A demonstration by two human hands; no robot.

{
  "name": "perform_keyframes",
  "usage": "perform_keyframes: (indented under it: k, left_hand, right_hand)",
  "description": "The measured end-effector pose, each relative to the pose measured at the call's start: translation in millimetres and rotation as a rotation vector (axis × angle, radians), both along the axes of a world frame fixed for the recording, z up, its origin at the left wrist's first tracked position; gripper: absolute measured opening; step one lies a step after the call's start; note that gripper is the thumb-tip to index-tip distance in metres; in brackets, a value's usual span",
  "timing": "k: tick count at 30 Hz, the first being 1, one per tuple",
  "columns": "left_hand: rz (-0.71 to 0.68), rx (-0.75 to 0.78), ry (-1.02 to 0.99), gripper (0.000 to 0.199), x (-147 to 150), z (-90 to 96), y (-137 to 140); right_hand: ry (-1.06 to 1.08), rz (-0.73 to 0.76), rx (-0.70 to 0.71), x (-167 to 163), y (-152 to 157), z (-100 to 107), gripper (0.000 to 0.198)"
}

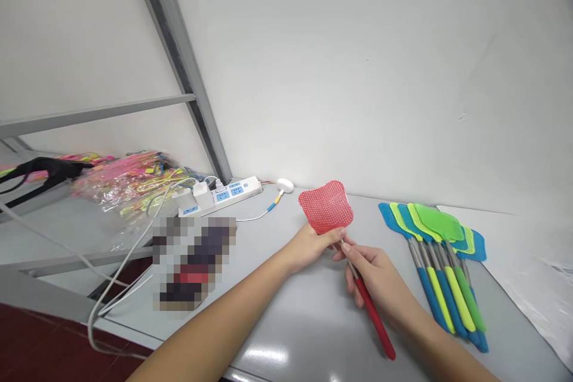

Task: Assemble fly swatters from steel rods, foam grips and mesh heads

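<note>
A red fly swatter (pixel 326 208) is held between both hands above the grey table. Its square mesh head points up and away from me, and its red grip slants down toward the lower right. My left hand (pixel 313 246) is closed on the base of the mesh head, thumb on top. My right hand (pixel 369 274) pinches the metal shaft just below the head. To the right lies a fanned stack of several fly swatters (pixel 441 268) with blue, yellow and green heads and grips.
A white power strip (pixel 237 192) with plugs lies at the back left, its cables hanging over the edge. Behind it a grey metal shelf (pixel 192 95) holds plastic-wrapped colourful items (pixel 134 179). A blurred-out object (pixel 194 262) lies left; white sheeting (pixel 514 268) covers the right.
</note>
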State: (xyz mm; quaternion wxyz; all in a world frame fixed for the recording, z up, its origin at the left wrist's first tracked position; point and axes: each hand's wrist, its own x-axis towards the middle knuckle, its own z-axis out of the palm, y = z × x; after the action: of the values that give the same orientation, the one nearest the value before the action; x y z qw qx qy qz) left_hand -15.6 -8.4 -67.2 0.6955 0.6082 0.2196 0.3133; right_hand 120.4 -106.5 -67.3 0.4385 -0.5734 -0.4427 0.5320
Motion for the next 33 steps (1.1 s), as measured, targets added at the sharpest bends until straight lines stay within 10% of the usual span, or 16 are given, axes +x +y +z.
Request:
perform_keyframes:
  k: [23, 33]
  left_hand:
    - [-0.049, -0.021, 0.0, 0.034, 5, -7.2, 0]
    - [0.239, 0.049, 0.001, 0.036, 13, -14.9, 0]
  right_hand:
    - [0.472, 0.05, -0.095, 0, 6, -13, 0.028]
    - [-0.05, 0.011, 0.049, 4, 11, -14, 0.035]
